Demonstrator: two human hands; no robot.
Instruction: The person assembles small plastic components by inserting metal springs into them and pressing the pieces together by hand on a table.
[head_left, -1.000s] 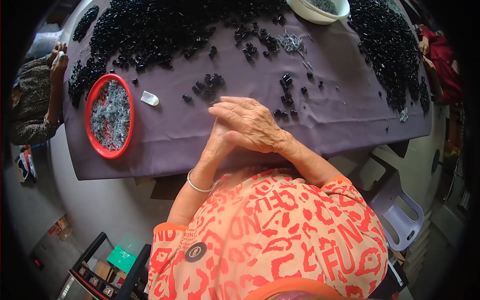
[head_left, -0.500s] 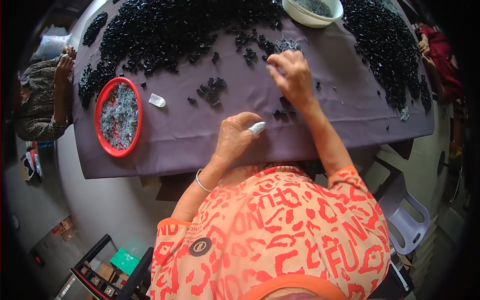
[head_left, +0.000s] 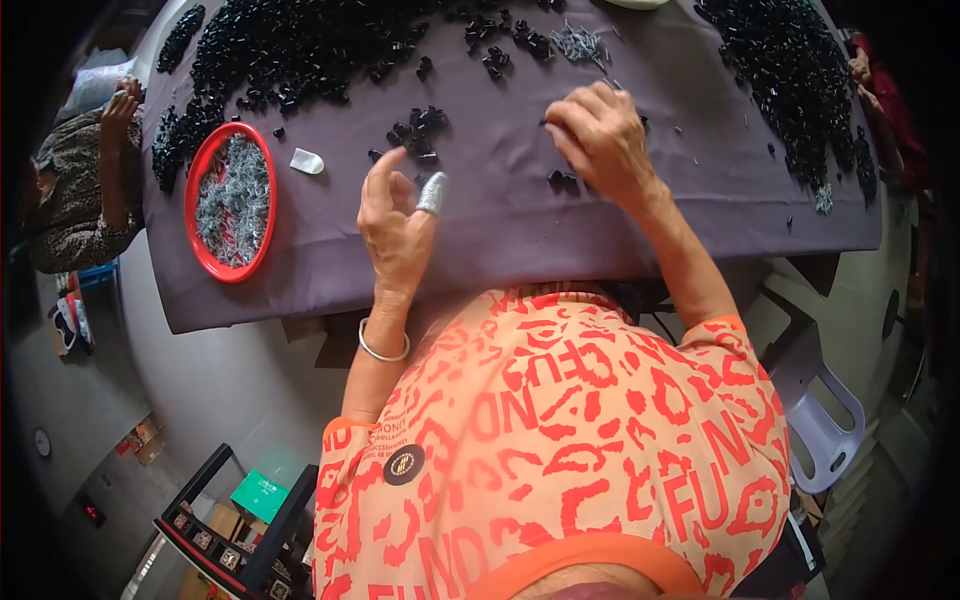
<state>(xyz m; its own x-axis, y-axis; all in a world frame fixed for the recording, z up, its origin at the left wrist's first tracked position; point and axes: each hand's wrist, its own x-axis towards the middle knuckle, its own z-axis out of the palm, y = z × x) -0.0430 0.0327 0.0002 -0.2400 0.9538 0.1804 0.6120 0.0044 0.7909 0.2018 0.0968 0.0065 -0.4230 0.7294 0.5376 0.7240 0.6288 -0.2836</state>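
Observation:
My left hand [head_left: 398,220] is at the near edge of a small group of black plastic pieces [head_left: 425,122], thumb and forefinger apart. A silvery-white wrap [head_left: 432,194] covers its thumb tip. Over the cloth to the right, my right hand [head_left: 608,140] has its fingers curled together. A dark bit shows by its fingertips, too small to name, and a thin grey pin-like piece sticks out beyond the knuckles. Just past this hand lies a small heap of thin grey pins [head_left: 580,43]. A few black pieces [head_left: 563,181] sit below its fingers.
Large heaps of black pieces [head_left: 300,45] cover the table's far side and right side [head_left: 770,75]. A red oval basket [head_left: 270,205] of grey pins stands at left, beside a small white rounded piece [head_left: 307,160]. Other people sit at both sides. A plastic chair [head_left: 830,430] stands at lower right.
My left hand has moved left and away from me to the small black group, its fingers spreading. My right hand has drawn back from the heap of grey pins. The view has shifted slightly.

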